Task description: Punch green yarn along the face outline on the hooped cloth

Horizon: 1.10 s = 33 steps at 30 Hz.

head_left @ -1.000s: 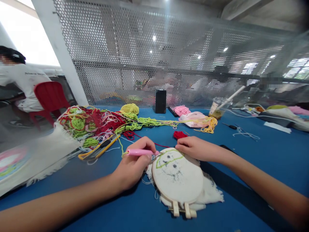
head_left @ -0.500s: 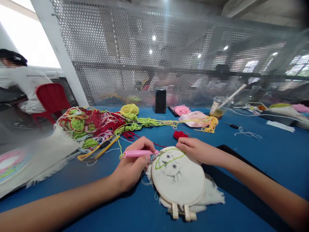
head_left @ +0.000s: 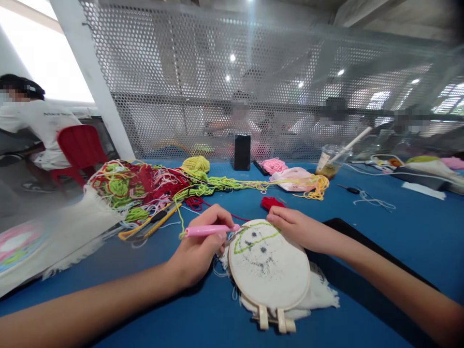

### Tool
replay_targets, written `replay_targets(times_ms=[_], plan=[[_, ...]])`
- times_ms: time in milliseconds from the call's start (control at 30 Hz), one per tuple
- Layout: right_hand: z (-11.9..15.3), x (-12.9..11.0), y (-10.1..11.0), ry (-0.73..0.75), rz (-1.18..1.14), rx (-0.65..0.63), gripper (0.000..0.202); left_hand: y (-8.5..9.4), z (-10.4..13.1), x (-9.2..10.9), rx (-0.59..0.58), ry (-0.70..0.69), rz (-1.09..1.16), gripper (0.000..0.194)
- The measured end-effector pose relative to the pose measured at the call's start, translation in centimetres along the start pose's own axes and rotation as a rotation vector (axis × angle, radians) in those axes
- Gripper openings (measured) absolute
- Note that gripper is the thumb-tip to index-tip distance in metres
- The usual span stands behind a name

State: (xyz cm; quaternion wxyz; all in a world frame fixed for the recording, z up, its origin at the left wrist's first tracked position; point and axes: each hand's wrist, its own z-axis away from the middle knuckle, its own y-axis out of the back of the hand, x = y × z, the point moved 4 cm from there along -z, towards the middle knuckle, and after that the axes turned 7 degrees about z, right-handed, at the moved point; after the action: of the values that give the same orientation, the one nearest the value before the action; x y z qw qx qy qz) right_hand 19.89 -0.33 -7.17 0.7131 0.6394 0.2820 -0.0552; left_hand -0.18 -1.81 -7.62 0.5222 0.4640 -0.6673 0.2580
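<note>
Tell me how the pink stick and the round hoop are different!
The pink stick is long and slim, while the round hoop is wide. The stick is pink; the hoop is pale, with whitish cloth inside. The left hand grips the stick, while the right hand is at the hoop's far edge. Both have green yarn: a strand behind the stick, an outline on the hoop's cloth.

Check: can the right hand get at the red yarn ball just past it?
Probably yes: the red yarn ball lies right beyond the right hand, nothing visible between, though that hand is at the hoop and may need to leave it.
</note>
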Motion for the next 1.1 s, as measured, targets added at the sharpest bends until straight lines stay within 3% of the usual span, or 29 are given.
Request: replay_targets(times_ms=[300,600,900,1100], plan=[[0.4,-1.7,1.0,0.082,0.091,0.124,0.03,-0.7,-0.6,0.5,-0.041,-0.023,-0.092,0.011],[0.7,-2.1,1.2,0.018,0.032,0.154,0.03,-1.5,-1.7,1.1,-0.041,0.078,-0.173,0.015],[0.3,-1.2,0.7,-0.02,-0.019,0.15,0.031,-1.3,-1.4,-0.6,0.001,0.206,0.064,0.011],[0.2,-0.6,0.4,-0.018,-0.015,0.119,0.032,-1.1,-1.7,-0.4,0.019,0.183,0.079,0.008]])
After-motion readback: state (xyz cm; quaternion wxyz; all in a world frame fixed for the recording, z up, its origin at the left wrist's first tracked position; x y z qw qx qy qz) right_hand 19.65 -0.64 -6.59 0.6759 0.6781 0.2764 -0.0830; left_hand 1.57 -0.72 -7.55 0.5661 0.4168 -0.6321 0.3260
